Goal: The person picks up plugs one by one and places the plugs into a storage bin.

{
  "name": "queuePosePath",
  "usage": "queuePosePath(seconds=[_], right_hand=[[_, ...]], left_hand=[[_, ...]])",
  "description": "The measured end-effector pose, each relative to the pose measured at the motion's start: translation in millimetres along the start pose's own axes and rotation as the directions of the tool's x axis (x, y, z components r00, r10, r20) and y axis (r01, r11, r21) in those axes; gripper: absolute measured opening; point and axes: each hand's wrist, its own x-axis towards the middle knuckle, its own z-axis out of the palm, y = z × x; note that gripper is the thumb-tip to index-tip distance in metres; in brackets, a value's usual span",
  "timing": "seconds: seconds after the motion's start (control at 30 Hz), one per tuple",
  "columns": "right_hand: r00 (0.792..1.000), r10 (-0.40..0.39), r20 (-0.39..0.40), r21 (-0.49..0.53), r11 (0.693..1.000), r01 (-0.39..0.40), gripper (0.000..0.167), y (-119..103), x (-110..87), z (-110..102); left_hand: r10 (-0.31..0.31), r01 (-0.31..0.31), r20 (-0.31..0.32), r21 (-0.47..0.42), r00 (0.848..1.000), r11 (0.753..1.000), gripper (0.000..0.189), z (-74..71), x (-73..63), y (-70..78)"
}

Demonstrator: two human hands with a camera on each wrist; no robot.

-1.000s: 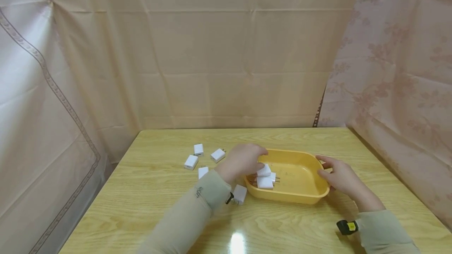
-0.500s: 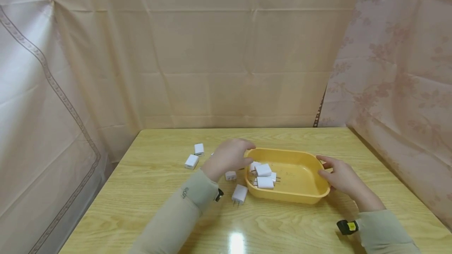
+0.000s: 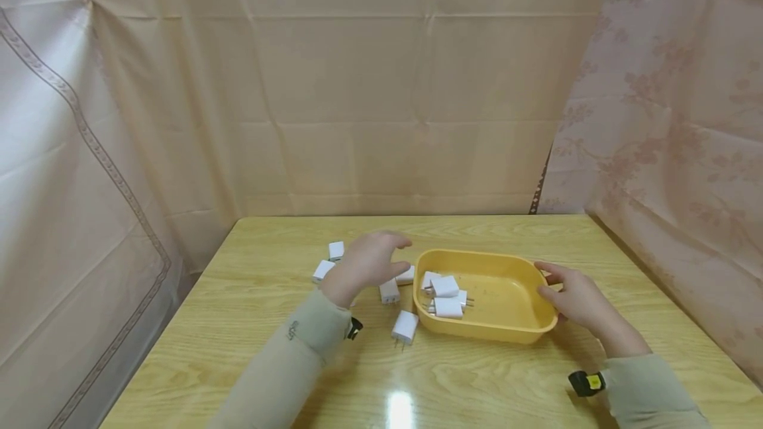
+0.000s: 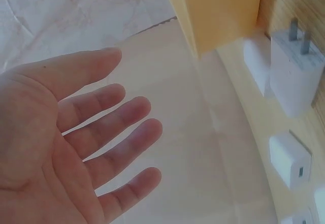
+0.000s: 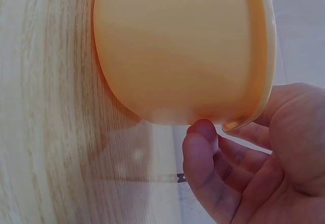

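My left hand (image 3: 366,260) hovers left of the yellow plastic basin (image 3: 507,334). In the left wrist view its fingers are spread and hold nothing. Below it and beside it, white USB charger plugs lie on the wooden table; one charger (image 3: 405,328) has its prongs toward me, and another charger (image 3: 389,291) is closer to the hand. Several more, such as this white charger (image 3: 448,308), are heaped in the basin's left end. My right hand (image 3: 578,300) grips the basin's right end, its fingers at the rim (image 5: 269,56).
Two chargers lie farther left, a white block (image 3: 336,250) and its neighbour, a charger (image 3: 323,271) partly behind my left wrist. Beige cloth (image 3: 381,118) hangs behind the table (image 3: 238,349), with patterned cloth at the right side.
My left hand has moved left from over the basin's left end, out past its rim, uncovering chargers in the basin and beside it. The right hand and basin stay put.
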Motion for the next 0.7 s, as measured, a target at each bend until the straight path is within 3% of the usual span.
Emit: queuePosePath(seconds=[0.5,0.7], right_hand=[[1.0,-0.007,-0.005,0.021,1.0,0.007,0.059,-1.6,-1.6,0.8],[1.0,-0.01,-0.01,0.019,1.0,0.01,0.059,-1.5,-2.4,0.4]], left_hand=[[-0.044,0.043,-0.043,-0.037,0.998,0.998,0.043,1.3,-15.5,-22.5],[-0.072,0.07,-0.027,-0.074,0.997,0.995,0.045,7.0,-20.2,-30.3]])
